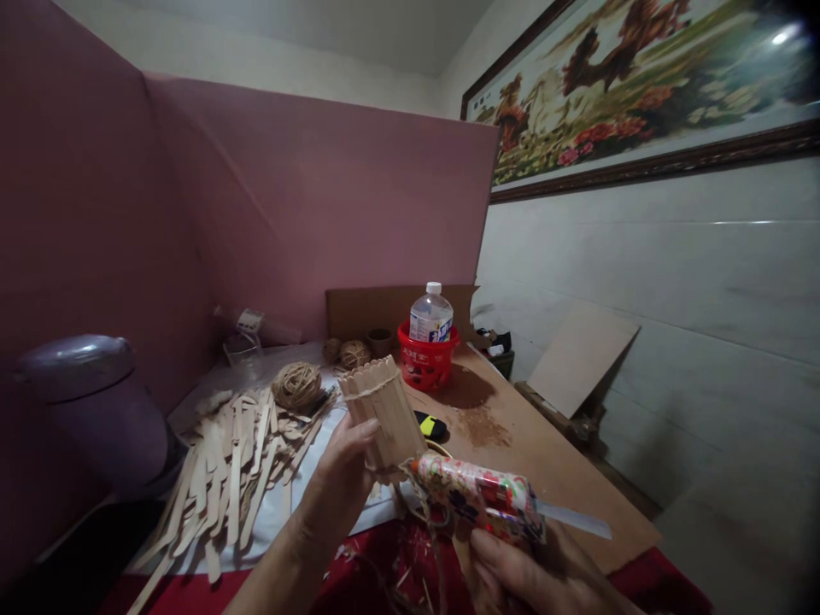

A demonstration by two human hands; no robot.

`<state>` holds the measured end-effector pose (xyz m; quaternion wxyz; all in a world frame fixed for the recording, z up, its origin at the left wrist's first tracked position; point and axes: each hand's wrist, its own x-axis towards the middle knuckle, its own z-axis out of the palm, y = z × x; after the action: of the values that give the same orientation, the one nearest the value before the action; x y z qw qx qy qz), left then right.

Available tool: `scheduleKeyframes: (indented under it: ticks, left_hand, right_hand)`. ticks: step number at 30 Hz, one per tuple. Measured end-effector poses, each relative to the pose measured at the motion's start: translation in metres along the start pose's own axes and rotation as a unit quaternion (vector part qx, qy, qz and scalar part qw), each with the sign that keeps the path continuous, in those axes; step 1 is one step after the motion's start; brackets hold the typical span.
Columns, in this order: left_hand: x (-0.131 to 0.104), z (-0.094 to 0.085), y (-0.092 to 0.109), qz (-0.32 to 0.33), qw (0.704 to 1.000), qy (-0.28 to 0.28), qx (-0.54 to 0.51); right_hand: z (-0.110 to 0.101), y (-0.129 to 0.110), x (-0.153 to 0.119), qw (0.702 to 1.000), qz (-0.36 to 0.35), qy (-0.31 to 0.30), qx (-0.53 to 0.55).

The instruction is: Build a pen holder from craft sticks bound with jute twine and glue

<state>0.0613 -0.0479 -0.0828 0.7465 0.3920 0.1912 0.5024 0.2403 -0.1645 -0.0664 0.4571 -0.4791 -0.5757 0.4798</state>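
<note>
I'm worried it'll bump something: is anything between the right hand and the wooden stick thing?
Yes: the glue gun in the right hand, its orange tip near the lower end of the wooden stick thing. Twine hangs close to the tip. Nothing else shows there.

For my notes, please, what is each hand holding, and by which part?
Left hand: pale wooden-stick bundle, by its left side. Right hand: flower-patterned glue gun, by its handle.
</note>
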Motion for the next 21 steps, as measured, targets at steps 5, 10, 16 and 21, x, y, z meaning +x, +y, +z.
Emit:
scheduleKeyframes:
  ticks: [5, 10, 16, 21]
  left_hand:
    - [0.000, 0.001, 0.000, 0.005, 1.000, -0.004, -0.008]
    - [0.001, 0.001, -0.001, 0.004, 1.000, -0.005, -0.007]
    - [0.003, 0.003, 0.000, 0.012, 1.000, -0.011, -0.008]
    - [0.000, 0.002, 0.000, 0.006, 1.000, -0.003, -0.004]
  right_hand:
    - [0.003, 0.008, 0.001, 1.000, 0.014, -0.005, -0.015]
    - [0.006, 0.009, 0.001, 1.000, -0.008, 0.006, -0.018]
    - [0.004, 0.001, 0.005, 0.999, -0.019, 0.011, -0.026]
    - [0.000, 0.005, 0.002, 0.999, -0.046, 0.005, -0.017]
